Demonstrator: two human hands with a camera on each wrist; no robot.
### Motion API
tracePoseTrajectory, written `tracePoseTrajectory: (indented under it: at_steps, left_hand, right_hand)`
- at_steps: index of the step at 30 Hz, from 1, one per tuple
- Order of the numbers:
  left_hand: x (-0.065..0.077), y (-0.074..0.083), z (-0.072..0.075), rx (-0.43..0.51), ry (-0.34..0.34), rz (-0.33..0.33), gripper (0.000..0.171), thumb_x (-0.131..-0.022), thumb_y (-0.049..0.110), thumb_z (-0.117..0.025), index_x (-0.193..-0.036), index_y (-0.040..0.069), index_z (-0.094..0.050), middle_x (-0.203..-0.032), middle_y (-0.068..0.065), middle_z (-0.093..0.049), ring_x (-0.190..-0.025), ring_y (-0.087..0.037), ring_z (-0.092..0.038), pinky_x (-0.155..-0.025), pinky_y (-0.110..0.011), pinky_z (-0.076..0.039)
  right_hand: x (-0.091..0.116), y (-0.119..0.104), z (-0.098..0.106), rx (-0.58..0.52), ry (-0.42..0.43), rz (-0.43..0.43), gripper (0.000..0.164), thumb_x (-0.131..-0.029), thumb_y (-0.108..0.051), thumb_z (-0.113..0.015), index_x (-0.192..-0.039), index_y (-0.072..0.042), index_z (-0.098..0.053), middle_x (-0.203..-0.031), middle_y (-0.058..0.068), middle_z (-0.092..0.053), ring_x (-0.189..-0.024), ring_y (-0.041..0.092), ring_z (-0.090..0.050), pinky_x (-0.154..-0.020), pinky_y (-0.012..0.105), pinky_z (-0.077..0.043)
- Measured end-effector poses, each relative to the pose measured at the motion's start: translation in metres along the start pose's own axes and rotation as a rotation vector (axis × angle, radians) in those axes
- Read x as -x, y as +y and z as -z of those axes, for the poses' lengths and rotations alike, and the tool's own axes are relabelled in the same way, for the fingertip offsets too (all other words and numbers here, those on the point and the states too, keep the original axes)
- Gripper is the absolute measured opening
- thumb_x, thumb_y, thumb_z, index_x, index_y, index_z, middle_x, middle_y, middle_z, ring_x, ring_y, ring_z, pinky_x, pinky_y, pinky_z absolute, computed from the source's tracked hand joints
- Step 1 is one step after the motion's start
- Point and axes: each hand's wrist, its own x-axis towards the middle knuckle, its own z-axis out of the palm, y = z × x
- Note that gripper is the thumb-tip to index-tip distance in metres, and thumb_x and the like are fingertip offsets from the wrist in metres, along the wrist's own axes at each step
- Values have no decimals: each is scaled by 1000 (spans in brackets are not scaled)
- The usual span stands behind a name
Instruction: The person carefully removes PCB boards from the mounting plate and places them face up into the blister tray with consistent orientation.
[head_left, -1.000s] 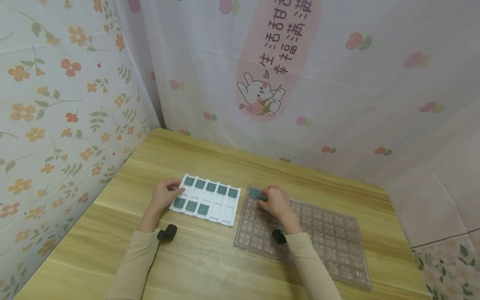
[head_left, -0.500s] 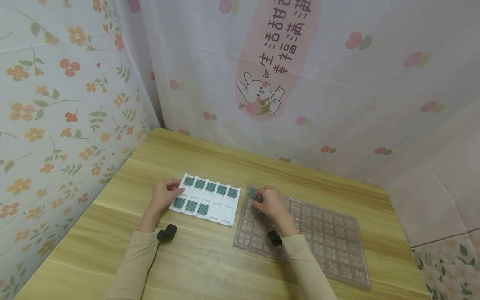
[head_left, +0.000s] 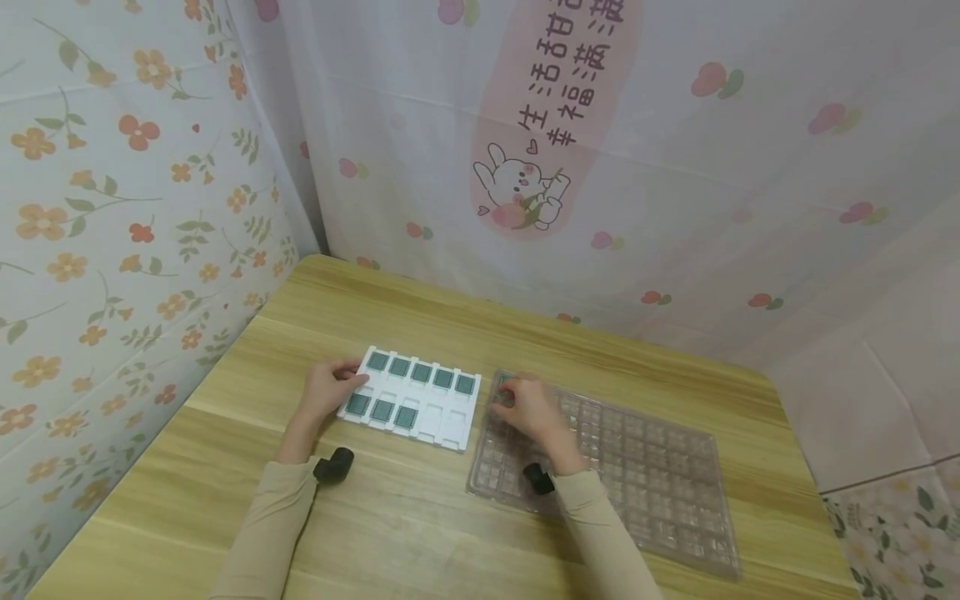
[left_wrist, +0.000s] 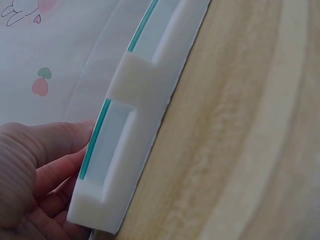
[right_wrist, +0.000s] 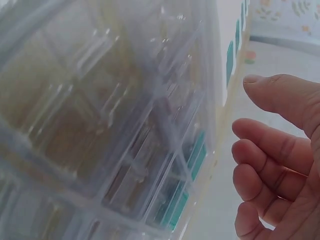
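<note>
With the left grip, pinching one end of a smooth white rectangular tray inset with thin green squares on a wood-grained counter. With the right grip, loose-fingered and grasping nothing, poised over a glossy, clear, gridded tray bearing more green squares at one end.
</note>
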Motion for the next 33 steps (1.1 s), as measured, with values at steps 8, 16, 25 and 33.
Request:
tracePoseTrajectory:
  at_steps: [8,16,25,33]
  left_hand:
    - [0,-1,0,-8,10,-14,34,-83,5,-69,-112,-12,-62,-95,-23,-65,-82,-26,-58,-63,-16,-43]
    - [-2,-5,-1,7,11,0,35,-83,5,-68,-113,-10,-61,-92,-21,-64,-82,-24,-58,-63,-17,-43]
    - [-2,-3,-1,12,11,1,35,-83,4,-69,-113,-11,-61,-94,-23,-64,-82,-24,-58,-63,-17,-43]
    - [-1,-2,-1,27,4,9,36,-83,5,-69,-113,-12,-60,-95,-24,-64,-84,-26,-57,-64,-17,-43]
  right_hand:
    - [-1,-11,-1,-30,-4,31,18,-78,-14,-74,-90,-2,-71,-73,2,-55,-64,12,-46,-57,25,-42]
    - [0,-23,-3,-114,-59,34,22,-80,-12,-74,-96,2,-69,-82,8,-60,-69,13,-52,-61,24,-47]
    - [0,-32,-11,-97,-66,62,26,-79,-17,-76,-97,0,-69,-82,5,-61,-75,15,-52,-65,25,-47]
    - [-4,-41,-13,-94,-60,116,25,-79,-18,-76,-96,0,-69,-78,6,-56,-65,10,-46,-58,21,-41]
